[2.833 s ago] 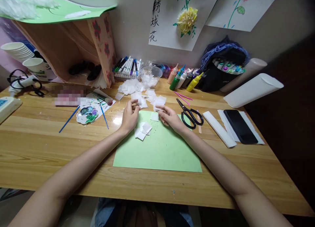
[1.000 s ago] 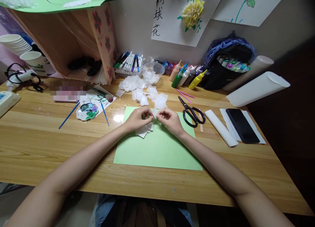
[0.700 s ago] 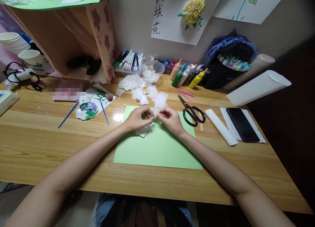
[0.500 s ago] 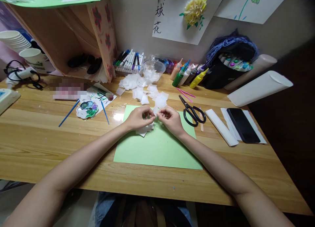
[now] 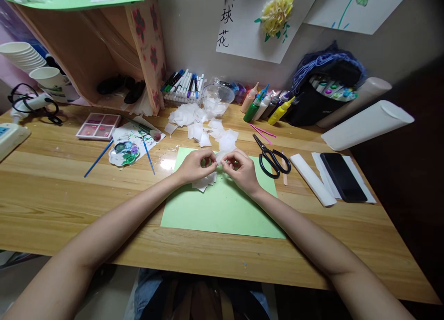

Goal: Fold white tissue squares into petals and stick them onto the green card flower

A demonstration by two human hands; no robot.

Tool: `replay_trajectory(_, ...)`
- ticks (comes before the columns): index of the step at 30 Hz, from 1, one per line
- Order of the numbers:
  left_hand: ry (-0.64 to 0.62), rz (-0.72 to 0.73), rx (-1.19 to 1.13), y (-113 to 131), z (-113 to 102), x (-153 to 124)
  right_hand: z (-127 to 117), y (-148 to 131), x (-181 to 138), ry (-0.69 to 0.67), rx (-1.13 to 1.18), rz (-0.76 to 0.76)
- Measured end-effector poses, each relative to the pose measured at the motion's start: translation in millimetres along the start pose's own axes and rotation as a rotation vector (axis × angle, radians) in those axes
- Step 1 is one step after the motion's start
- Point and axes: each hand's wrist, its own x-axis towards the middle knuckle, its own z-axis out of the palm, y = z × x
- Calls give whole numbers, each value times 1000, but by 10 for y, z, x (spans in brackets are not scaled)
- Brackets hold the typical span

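My left hand (image 5: 194, 165) and my right hand (image 5: 241, 169) meet over the far edge of a green paper sheet (image 5: 222, 209). Both pinch one small white tissue square (image 5: 218, 157) between fingertips. A little stack of white squares (image 5: 203, 183) lies on the green sheet just under my left hand. More white tissue pieces (image 5: 199, 126) are scattered on the wooden desk (image 5: 62, 195) beyond the sheet.
Black scissors (image 5: 270, 157) lie right of the sheet, then white strips and a black phone (image 5: 342, 170). Paint bottles (image 5: 263, 109), markers (image 5: 183, 86) and a clear bowl (image 5: 218, 97) line the wall. A paint palette (image 5: 123, 152), brushes and a pink paint box (image 5: 99, 126) sit left.
My hands came together from apart and now pinch the same tissue square; over the last second they barely shifted, the fingers working the paper.
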Motion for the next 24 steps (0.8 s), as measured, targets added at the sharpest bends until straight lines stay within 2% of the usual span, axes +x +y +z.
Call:
replay_trajectory(7, -14, -26, -40, 13, -11, 2, -3, -20, -14, -95, -37, -35)
replay_trajectory(13, -5, -25, -28, 19, -14, -1, -18, -30, -16, -4, -107, -84)
replay_trajectory(18, -13, -38, -31, 12, -14, 0, -21, -20, -23, -47, -129, -120)
replay_trajectory(24, -26, -28, -24, 8, -9, 1, -14, -20, -11, 16, -196, -152)
